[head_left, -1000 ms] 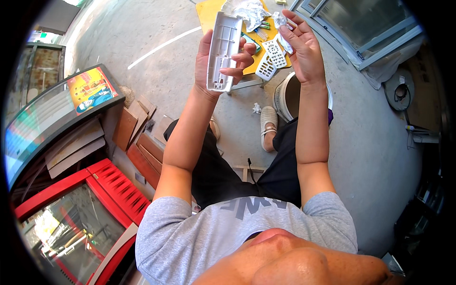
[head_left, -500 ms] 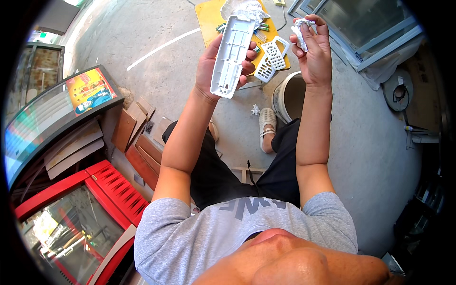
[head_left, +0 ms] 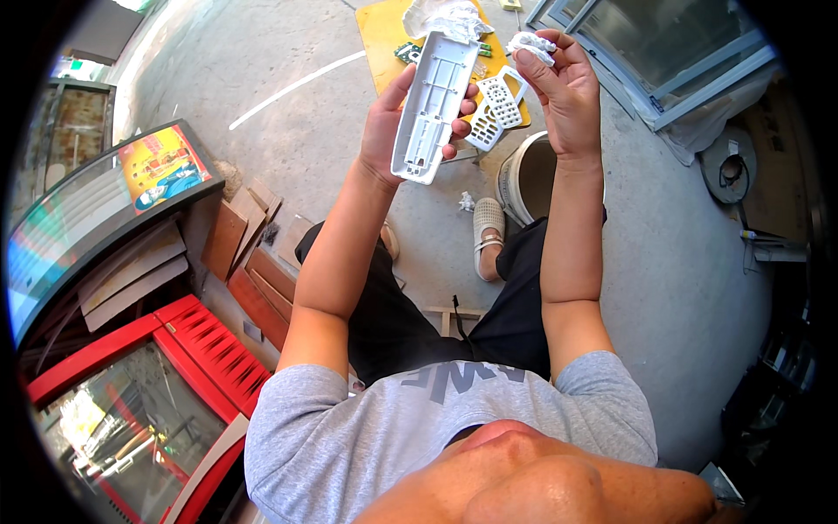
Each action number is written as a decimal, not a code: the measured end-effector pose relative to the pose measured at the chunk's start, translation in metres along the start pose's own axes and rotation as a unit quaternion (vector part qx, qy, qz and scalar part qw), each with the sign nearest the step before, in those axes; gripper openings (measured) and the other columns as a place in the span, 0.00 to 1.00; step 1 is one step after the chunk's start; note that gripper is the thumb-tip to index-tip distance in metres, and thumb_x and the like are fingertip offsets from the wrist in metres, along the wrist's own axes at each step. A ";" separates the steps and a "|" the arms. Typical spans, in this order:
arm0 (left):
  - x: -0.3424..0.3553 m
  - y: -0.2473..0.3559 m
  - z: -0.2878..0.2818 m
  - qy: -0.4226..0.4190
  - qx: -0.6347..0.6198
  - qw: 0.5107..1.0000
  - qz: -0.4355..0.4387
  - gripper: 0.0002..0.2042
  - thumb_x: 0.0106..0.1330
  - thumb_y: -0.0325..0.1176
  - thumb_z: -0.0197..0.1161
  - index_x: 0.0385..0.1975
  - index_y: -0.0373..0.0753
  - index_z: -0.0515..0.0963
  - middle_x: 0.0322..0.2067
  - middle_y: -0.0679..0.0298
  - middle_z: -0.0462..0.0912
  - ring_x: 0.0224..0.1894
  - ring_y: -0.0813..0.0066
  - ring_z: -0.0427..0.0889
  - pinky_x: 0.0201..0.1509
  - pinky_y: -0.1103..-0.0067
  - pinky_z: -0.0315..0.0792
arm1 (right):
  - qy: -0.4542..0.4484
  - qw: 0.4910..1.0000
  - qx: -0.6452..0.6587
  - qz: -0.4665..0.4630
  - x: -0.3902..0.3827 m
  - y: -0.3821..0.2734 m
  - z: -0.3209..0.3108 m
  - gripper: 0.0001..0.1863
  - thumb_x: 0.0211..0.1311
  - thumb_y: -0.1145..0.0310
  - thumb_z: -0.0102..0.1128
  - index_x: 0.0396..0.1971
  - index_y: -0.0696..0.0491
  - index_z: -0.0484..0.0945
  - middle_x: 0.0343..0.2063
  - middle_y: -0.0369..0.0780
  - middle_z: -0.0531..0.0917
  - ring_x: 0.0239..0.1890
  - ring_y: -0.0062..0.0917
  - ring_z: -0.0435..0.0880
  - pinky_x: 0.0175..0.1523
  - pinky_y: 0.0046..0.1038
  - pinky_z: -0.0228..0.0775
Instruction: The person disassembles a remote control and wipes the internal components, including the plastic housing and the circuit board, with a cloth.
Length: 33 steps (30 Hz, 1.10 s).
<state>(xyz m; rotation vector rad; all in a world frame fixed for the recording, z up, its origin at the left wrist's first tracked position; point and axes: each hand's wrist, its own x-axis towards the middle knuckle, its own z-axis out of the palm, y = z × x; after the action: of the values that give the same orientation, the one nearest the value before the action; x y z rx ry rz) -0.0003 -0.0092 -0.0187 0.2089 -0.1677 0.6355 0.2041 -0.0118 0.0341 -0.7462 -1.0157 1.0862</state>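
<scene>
My left hand (head_left: 387, 127) grips a long white plastic shell (head_left: 428, 105) with ribbed compartments inside, tilted over the yellow board (head_left: 380, 26). My right hand (head_left: 569, 100) pinches a crumpled white tissue (head_left: 532, 46) up to the right of the shell. Between them, on the board, lie white perforated plastic pieces (head_left: 497, 103). A green circuit board (head_left: 408, 52) and a heap of white tissue (head_left: 454, 19) sit behind the shell, partly hidden by it.
A white bucket (head_left: 511, 179) stands below the board, near a scrap of tissue (head_left: 466, 201). Wooden panels (head_left: 223, 240), a glass display case (head_left: 105, 227) and a red-framed cabinet (head_left: 205, 354) are at left. Metal window frames (head_left: 676, 96) lean at upper right, above a round grey object (head_left: 724, 175).
The shell has swung right and slightly down since a second ago. My right hand has turned and shifted, the tissue now held higher between fingertips and slightly left of where it was half a second ago.
</scene>
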 end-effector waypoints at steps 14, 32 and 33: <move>0.002 -0.016 0.007 0.122 0.176 0.976 -0.037 0.31 0.72 0.56 0.41 0.60 0.34 0.65 0.44 0.54 0.79 0.32 0.72 0.82 0.23 0.79 0.79 | -0.073 0.974 -0.215 -0.010 -0.004 -0.002 0.001 0.14 0.57 0.75 0.68 0.44 0.58 0.80 0.35 0.38 0.86 0.38 0.16 0.82 0.43 0.17 0.75; -0.001 -0.020 0.024 0.248 0.480 0.841 -0.042 0.33 0.70 0.61 0.40 0.57 0.35 0.70 0.31 0.63 0.79 0.29 0.79 0.77 0.27 0.80 0.74 | -0.077 0.971 -0.224 -0.022 -0.006 0.009 -0.007 0.08 0.56 0.76 0.67 0.37 0.58 0.81 0.31 0.37 0.86 0.35 0.14 0.81 0.42 0.17 0.73; -0.001 -0.019 0.024 0.254 0.485 0.836 -0.043 0.33 0.70 0.61 0.40 0.57 0.35 0.70 0.31 0.63 0.79 0.29 0.79 0.77 0.28 0.80 0.74 | -0.068 0.971 -0.226 -0.036 -0.007 0.011 -0.005 0.08 0.56 0.76 0.67 0.36 0.58 0.81 0.31 0.37 0.85 0.35 0.15 0.81 0.41 0.17 0.73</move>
<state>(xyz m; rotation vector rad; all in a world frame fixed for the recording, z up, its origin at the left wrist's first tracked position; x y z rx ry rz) 0.0083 -0.0310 0.0015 1.0112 0.7063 0.6186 0.2038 -0.0149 0.0205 -0.9996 -1.4235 0.8588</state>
